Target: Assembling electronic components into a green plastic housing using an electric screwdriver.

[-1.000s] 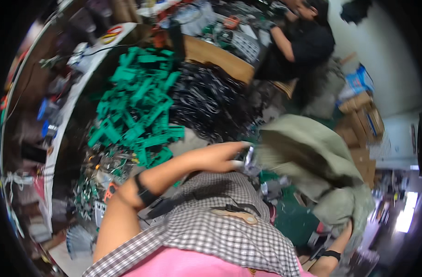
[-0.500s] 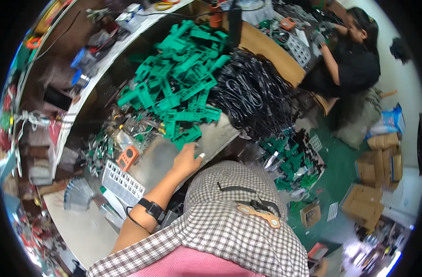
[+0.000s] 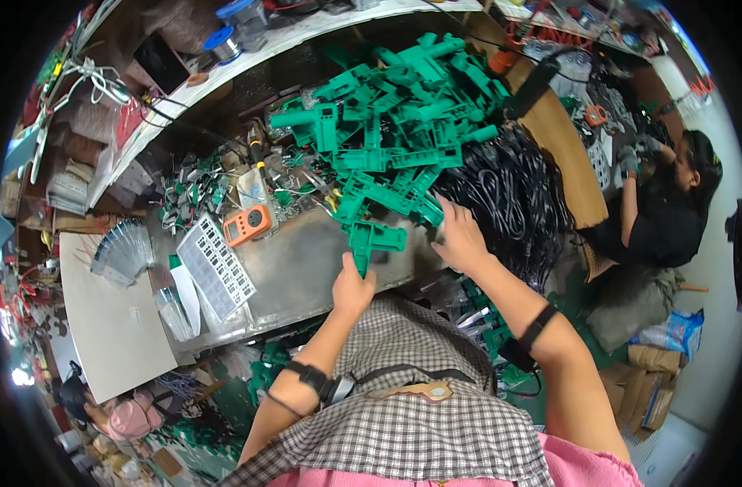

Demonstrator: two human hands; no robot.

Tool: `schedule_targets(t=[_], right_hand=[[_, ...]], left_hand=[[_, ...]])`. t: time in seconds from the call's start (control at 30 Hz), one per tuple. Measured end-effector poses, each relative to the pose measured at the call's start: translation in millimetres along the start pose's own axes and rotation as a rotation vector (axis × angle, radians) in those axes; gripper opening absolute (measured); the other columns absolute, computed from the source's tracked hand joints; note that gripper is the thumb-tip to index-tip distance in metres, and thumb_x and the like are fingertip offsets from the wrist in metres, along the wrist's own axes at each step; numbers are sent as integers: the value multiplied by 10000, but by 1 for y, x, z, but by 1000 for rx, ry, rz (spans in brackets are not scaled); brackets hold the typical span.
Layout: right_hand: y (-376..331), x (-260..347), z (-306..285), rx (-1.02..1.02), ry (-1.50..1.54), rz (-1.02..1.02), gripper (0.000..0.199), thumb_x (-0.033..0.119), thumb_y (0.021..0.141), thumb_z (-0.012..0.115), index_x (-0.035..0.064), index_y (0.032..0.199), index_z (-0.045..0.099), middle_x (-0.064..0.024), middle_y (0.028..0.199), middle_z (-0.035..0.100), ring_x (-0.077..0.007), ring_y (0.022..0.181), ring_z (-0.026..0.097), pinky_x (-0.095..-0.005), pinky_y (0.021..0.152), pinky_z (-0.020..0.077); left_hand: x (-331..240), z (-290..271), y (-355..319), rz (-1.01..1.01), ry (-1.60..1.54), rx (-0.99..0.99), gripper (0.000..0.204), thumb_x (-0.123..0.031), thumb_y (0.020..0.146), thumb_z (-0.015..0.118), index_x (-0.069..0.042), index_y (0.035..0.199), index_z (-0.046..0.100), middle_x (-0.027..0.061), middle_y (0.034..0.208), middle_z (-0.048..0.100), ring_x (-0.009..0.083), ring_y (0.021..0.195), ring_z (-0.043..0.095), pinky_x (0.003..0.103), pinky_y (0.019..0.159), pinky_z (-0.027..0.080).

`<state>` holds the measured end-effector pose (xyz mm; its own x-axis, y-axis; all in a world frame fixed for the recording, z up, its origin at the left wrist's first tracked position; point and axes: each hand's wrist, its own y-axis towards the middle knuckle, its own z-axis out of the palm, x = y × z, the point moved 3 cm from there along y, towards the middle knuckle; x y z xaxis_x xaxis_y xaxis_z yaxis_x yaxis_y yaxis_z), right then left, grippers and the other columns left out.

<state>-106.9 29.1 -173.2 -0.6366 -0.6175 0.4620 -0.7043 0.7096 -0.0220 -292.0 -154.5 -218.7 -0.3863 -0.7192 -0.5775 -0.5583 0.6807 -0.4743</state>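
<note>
The left hand [image 3: 352,286] is gripping a green plastic T-shaped part [image 3: 371,241] by its stem at frame centre, long axis running upward from the hand, crossbar on top. The right hand [image 3: 460,238], just right, is resting half-open against the green parts pile [image 3: 391,122] on the metal surface [image 3: 298,272].

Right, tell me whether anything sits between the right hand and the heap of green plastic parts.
Nothing visible does. The right hand already rests at the near edge of the heap of green plastic parts, beside the pile of black cables. The left hand holds one green plastic T-shaped part over the grey metal worktop.
</note>
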Motion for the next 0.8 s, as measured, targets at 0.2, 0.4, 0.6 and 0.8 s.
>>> schedule_targets(t=[0.2, 0.4, 0.6, 0.8], right_hand=[[54, -10, 71, 26, -328, 139, 1230, 251, 651, 864, 202, 1599, 83, -233, 1299, 515, -423, 1193, 530, -498, 949, 475], [67, 3, 62, -60, -6, 119, 981, 184, 711, 819, 215, 1543, 299, -221, 1087, 582, -429, 1021, 600, -478, 850, 521], [74, 39, 7, -40, 207, 162, 892, 145, 770, 785, 142, 1535, 327, -238, 1345, 550, -420, 1201, 567, -449, 983, 485], [147, 21, -62, -182, -101, 187, 966, 132, 702, 802, 248, 1549, 352, -213, 1294, 515, -472, 1192, 498, -493, 1001, 448]], left_hand=[[-39, -48, 45, 629, 256, -430, 489, -162, 772, 753, 33, 1102, 449, 255, 1320, 487, 442, 1133, 529, 542, 853, 493], [-32, -41, 112, 531, 230, -94, 602, -95, 690, 798, -68, 1188, 461, 227, 1374, 425, 473, 1204, 519, 517, 906, 515], [-41, -74, 117, 636, -168, -55, 604, -81, 721, 746, -7, 1245, 455, 243, 1370, 401, 498, 1224, 474, 515, 963, 490], [-119, -89, 165, 574, -343, -81, 633, -83, 759, 708, 48, 1305, 416, 284, 1329, 458, 505, 1217, 455, 517, 1003, 427]])
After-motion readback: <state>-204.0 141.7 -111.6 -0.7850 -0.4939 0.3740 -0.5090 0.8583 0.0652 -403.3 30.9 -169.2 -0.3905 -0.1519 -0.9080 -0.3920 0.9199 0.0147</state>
